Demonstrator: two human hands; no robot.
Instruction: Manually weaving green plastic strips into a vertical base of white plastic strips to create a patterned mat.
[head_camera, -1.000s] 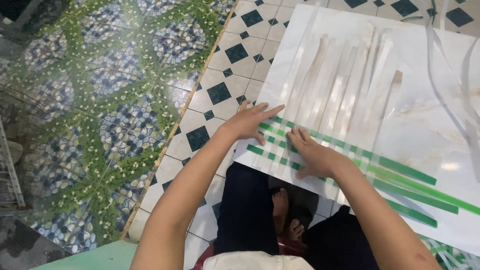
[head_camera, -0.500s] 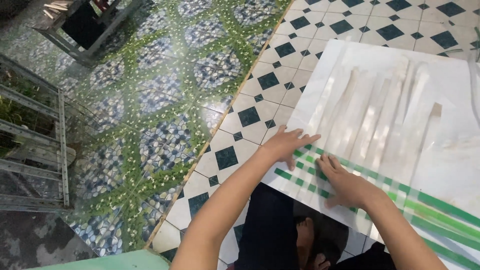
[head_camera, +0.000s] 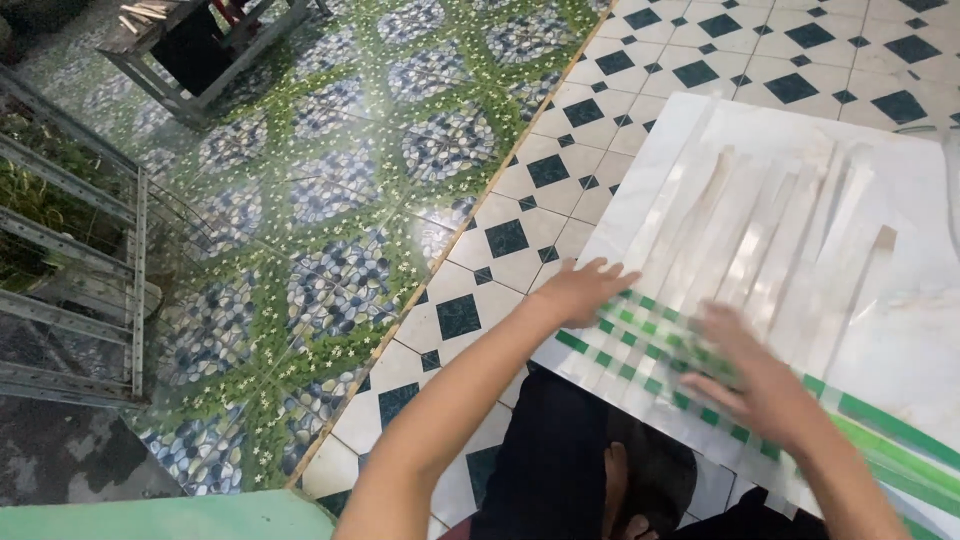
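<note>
Tiled floor (head_camera: 470, 300) carries a white board (head_camera: 900, 330) where weaving has started at the near edge: about 4 green strips (head_camera: 905, 440) cross the pale strips (head_camera: 760, 240), whose far lengths lie unwoven. Left hand (head_camera: 580, 290) lies flat, fingers spread, on the weave's left edge; right hand (head_camera: 760, 385), motion-blurred, seems flat too, gripping nothing. Roughly 10 pale strips fan out; overlaps prevent an exact count.

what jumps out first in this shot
Two bare hands press on a weave of green strips and pale strips on a white board at right: left hand at the weave's corner, right hand blurred. Left of it, a floral green and blue tiled floor spreads.
</note>
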